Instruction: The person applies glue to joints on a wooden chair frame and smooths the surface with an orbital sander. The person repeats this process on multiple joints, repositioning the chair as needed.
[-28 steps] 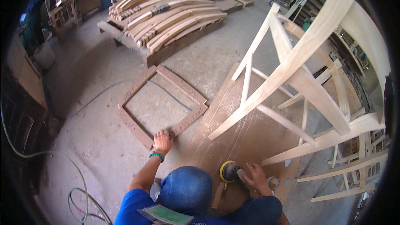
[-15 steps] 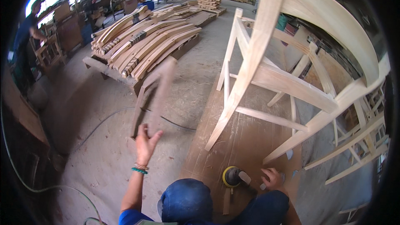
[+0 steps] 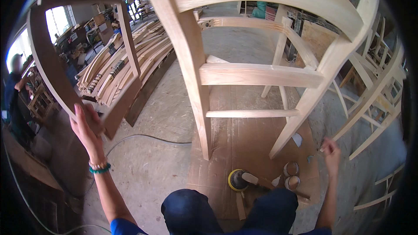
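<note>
My left hand (image 3: 87, 128) is closed on one corner of a four-sided wooden frame (image 3: 120, 108), held raised and tilted at the left. The fingers of my right hand (image 3: 332, 150) are drawn together beside the cardboard's right edge; whatever they may pinch is too small to make out. In front of me a pale wooden chair (image 3: 261, 75) stands on the cardboard sheet (image 3: 235, 135), its curved backrest toward me. A round yellow-and-black sander (image 3: 237, 179) lies before my knees, near two small round containers (image 3: 292, 182).
Stacked curved wooden parts (image 3: 148, 45) lie on a low platform behind the raised frame. A hose (image 3: 143, 135) crosses the floor. More wooden chairs (image 3: 370, 104) stand at the right. Another person (image 3: 17, 87) works at the far left.
My left hand has lifted the wooden frame up and to the left. My right hand has moved away from the sander, up and to the right. The view has turned rightward.
</note>
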Motion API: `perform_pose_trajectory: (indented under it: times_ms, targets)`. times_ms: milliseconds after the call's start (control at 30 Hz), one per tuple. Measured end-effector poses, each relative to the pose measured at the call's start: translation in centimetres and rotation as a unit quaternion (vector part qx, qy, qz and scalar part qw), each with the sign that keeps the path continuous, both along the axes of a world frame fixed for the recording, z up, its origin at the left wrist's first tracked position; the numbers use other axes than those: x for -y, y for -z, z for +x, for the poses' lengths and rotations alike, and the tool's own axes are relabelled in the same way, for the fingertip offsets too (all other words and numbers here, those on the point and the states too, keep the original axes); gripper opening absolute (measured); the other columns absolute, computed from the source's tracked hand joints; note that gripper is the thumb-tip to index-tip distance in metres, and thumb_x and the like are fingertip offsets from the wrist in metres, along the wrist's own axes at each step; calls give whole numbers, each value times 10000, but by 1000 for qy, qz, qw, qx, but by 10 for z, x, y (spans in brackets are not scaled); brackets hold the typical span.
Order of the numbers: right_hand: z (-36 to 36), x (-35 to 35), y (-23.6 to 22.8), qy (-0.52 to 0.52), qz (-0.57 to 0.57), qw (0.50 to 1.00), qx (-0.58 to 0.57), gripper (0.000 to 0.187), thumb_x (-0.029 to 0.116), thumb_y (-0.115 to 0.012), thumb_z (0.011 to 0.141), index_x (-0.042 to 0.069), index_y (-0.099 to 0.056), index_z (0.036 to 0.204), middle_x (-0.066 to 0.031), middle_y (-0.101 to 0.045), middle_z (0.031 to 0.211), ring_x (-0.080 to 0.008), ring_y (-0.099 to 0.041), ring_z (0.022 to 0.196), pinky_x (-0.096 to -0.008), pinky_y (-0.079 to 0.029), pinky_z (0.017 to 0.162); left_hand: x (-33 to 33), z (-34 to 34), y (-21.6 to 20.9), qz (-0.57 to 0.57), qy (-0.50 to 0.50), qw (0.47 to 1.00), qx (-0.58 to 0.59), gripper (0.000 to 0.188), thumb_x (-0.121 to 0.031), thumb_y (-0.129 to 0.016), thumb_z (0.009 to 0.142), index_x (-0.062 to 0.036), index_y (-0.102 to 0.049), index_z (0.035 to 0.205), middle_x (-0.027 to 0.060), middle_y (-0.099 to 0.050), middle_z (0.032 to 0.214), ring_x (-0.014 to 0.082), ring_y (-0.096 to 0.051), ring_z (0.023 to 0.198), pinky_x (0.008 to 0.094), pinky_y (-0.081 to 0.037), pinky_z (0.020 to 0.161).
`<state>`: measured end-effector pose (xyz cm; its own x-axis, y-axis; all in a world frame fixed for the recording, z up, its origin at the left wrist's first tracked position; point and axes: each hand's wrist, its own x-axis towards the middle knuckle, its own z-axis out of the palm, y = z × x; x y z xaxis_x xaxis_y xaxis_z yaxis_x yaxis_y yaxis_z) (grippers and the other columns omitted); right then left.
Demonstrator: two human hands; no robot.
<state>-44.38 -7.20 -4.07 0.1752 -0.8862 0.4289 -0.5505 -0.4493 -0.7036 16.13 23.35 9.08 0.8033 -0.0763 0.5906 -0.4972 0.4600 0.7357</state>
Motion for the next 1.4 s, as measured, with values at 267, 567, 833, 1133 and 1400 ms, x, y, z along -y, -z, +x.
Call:
perform_pose_trajectory:
  times_ms: [267,567,833,1133,1400]
  targets:
    - [137,-26,-157,-198,-350,916,-9,165,-27,-644,776,6,-666,936,-89,-637,853,-166,-611,746,-272,-487,680,66,26,-119,-101,-88,984,118,417,-382,-612,901,-1,-632,1070,93,-699,947,131,-648,771,249,-493,650]
    - [324,14,-254,-217,-506,823,-138,424,265,-668,816,60,-591,1179,-137,-631,1058,-274,-622,939,-341,-518,787,132,32,-166,-173,209,960,68,445,-395,-491,954,29,-566,1066,126,-659,974,189,-619,808,285,-494,697]
    - [387,41,-287,-291,-355,853,-247,617,410,-734,710,107,-564,1221,-160,-635,1098,-301,-599,1031,-419,-467,889,208,18,-157,-145,332,928,-89,432,-370,-583,907,-20,-532,1155,145,-638,1034,240,-640,895,395,-547,797]
    - [336,77,-277,-219,-449,814,-294,516,286,-741,730,198,-572,1210,-94,-642,966,-283,-632,894,-407,-497,802,257,6,-104,-14,629,776,-44,402,-341,-421,980,-15,-515,1196,196,-625,1068,211,-658,883,318,-584,696]
    - [288,78,-253,-163,-441,808,-355,656,156,-784,652,133,-535,1259,-141,-622,1031,-306,-632,846,-389,-523,743,262,-16,-83,185,419,877,147,476,-217,-540,927,-54,-395,1350,107,-615,1021,171,-626,941,261,-523,835]
